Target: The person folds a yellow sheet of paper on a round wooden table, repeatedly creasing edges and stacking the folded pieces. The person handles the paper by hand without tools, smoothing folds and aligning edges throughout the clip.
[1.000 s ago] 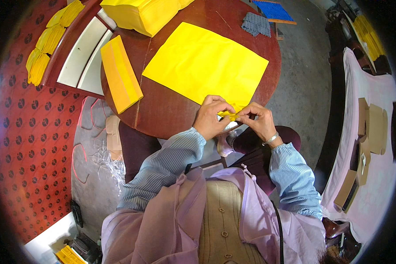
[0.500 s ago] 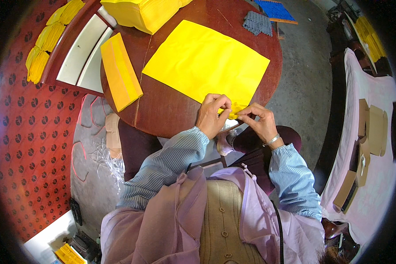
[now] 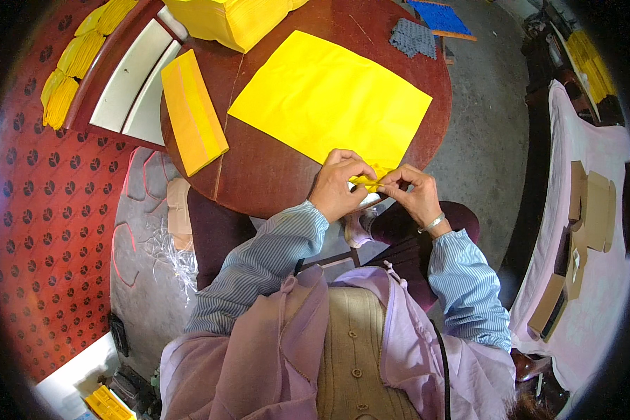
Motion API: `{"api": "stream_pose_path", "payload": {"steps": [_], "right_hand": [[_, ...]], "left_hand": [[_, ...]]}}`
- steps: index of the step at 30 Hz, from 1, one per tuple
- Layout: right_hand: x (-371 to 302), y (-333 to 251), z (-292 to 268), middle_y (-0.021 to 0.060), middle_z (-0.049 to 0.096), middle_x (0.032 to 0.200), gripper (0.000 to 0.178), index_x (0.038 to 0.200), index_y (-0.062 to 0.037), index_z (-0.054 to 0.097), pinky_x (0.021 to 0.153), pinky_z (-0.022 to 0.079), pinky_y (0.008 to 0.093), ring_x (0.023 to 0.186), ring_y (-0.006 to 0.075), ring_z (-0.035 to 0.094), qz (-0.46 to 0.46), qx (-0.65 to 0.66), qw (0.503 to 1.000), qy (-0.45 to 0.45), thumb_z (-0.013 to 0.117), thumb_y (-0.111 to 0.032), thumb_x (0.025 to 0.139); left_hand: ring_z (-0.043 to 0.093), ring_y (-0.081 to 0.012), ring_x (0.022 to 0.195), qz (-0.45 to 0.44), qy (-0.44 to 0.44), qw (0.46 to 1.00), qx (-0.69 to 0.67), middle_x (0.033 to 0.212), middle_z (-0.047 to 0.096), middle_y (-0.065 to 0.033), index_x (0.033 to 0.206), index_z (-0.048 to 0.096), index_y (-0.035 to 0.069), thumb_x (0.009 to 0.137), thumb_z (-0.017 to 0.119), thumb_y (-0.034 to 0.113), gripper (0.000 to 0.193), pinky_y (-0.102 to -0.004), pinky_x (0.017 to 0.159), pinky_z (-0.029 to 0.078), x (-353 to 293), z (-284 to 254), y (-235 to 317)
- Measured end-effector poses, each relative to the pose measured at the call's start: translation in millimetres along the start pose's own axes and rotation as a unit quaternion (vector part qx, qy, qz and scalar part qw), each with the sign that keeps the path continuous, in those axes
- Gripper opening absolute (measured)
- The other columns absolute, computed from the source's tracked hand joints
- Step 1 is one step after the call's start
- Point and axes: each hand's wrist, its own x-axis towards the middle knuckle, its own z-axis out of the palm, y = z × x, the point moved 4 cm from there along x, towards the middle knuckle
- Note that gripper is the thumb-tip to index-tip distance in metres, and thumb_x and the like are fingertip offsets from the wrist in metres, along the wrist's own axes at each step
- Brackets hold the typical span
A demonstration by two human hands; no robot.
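A large yellow sheet (image 3: 332,101), of paper or thin cloth, lies flat on a round red-brown table (image 3: 259,199). At its near edge, over the table rim, both my hands work on a gathered, folded bit of yellow material. My left hand (image 3: 337,185) pinches it between thumb and curled fingers. Close beside it, my right hand (image 3: 414,194) grips the same fold at the fingertips. Something small and whitish shows beneath the fold; I cannot tell what it is. The fingers partly hide the fold, so whether it is part of the sheet is unclear.
On the table, left of the sheet, lies a yellow-orange folded strip (image 3: 194,112). A yellow stack (image 3: 234,21) stands at the far edge, and a grey textured piece (image 3: 411,38) at far right. Opened cardboard boxes (image 3: 598,210) rest on a pink-covered seat (image 3: 609,294).
My left fingers have shifted slightly along the fold, and more of the yellow fold shows between my hands. The sheet stays in place on the table.
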Motion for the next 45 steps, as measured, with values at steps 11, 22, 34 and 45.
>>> {"api": "stream_pose_path", "payload": {"steps": [11, 22, 34, 45], "right_hand": [[0, -2, -2, 0.0052, 0.075, 0.087, 0.015, 0.098, -0.0015, 0.082, 0.070, 0.054, 0.0286, 0.074, 0.0122, 0.067, 0.006, 0.003, 1.000, 0.000, 0.086, -0.013, 0.089], [0, -1, -2, 0.0052, 0.075, 0.086, 0.015, 0.098, -0.0019, 0.082, 0.069, 0.054, 0.0285, 0.073, 0.0122, 0.068, 0.006, -0.010, 1.000, -0.006, 0.085, -0.013, 0.089], [14, -4, 5, 0.0034, 0.070, 0.091, 0.010, 0.097, -0.0008, 0.075, 0.071, 0.056, 0.0263, 0.080, 0.0111, 0.068, -0.011, -0.010, 0.998, 0.055, 0.082, -0.006, 0.092], [-12, -11, -8, 0.0087, 0.072, 0.102, 0.022, 0.107, -0.0028, 0.078, 0.075, 0.058, 0.0323, 0.089, 0.0209, 0.070, -0.117, -0.076, 0.990, -0.001, 0.082, 0.002, 0.086]], "left_hand": [[0.061, -0.0316, 0.122, 0.010, 0.012, 1.000, 0.006, 0.109, 0.072, -0.0132, 0.101, 0.078, 0.013, 0.080, 0.083, 0.005, 0.023, -0.0403, 0.098, 0.057, 1, 1, -1], [0.061, -0.0299, 0.123, 0.009, -0.003, 1.000, 0.014, 0.112, 0.070, -0.0133, 0.103, 0.078, 0.012, 0.080, 0.086, 0.004, 0.026, -0.0377, 0.097, 0.058, 1, 0, 1], [0.062, -0.0299, 0.116, 0.013, 0.024, 1.000, -0.005, 0.106, 0.073, -0.0073, 0.096, 0.078, 0.010, 0.085, 0.077, 0.000, 0.015, -0.0394, 0.096, 0.057, 1, 2, -1], [0.062, -0.0298, 0.118, 0.020, 0.019, 1.000, 0.009, 0.102, 0.075, -0.0078, 0.092, 0.079, 0.012, 0.086, 0.073, -0.001, 0.015, -0.0401, 0.097, 0.055, 3, 2, -3]]}}
